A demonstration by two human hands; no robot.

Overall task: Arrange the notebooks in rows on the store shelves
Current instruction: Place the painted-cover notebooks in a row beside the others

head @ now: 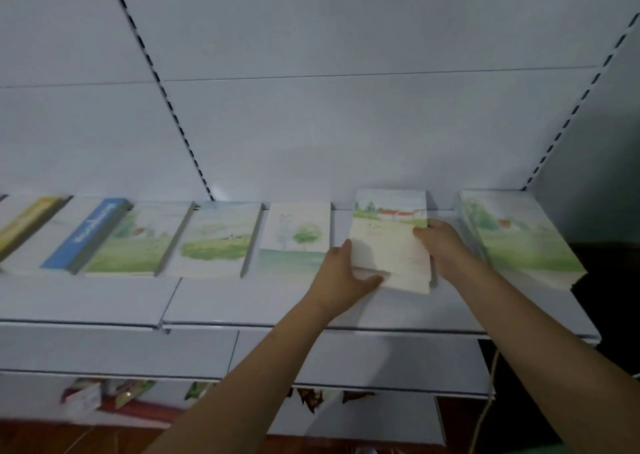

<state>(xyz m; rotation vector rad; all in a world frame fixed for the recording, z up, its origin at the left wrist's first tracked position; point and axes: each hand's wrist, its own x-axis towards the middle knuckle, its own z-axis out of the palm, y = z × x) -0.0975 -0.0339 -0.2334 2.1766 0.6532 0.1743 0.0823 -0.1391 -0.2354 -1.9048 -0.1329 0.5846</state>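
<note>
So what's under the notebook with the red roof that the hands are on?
The red-roof notebook lies on the white shelf. More page edges show at its lower edge, likely a stack. Whatever is beneath is covered.

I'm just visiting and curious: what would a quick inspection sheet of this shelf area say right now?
Surface: white shelf, with more white shelves below it.
Job's things: notebooks lie flat in one row; the red-roof notebook is between both hands, a tree notebook to its left, a stack of notebooks to its right, a blue-spined notebook further left.
Clutter: colourful packets under the lower shelf, blurred.
Grippers: left hand grips the notebook's lower left corner; right hand holds its right edge.
Cables: a pale cord hangs at lower right.
Surroundings: white back panel with slotted uprights; reddish floor.
</note>
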